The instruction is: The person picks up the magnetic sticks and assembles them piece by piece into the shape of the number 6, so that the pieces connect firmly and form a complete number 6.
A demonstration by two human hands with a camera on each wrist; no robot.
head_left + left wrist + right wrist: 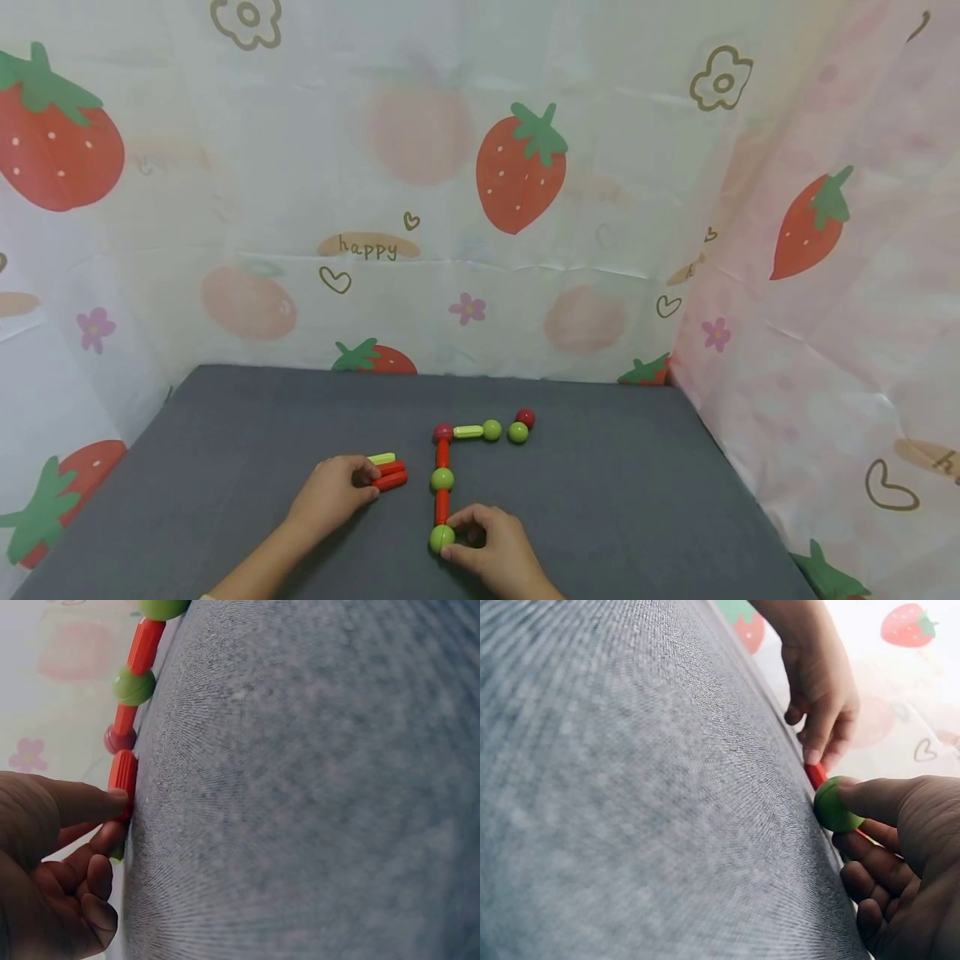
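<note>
My right hand [498, 546] pinches a green ball [442, 539] between thumb and fingers at the near end of a joined chain. From that ball a red rod [442, 506], a second green ball [442, 479] and another red rod [443, 454] run away from me to a dark red ball [443, 433]. There a yellow-green rod [468, 432] branches right to a green ball [491, 430]. Left of the chain, my left hand [337, 492] holds the end of a loose red rod [123, 774] with thumb and fingertip. Another red rod and a yellow-green rod [382, 458] lie beside it.
A loose dark red ball [526, 417] and a loose green ball [518, 432] sit close together right of the chain. Everything lies on a dark grey tabletop [637, 500]. Strawberry-patterned cloth [465, 250] stands behind the table and at its sides.
</note>
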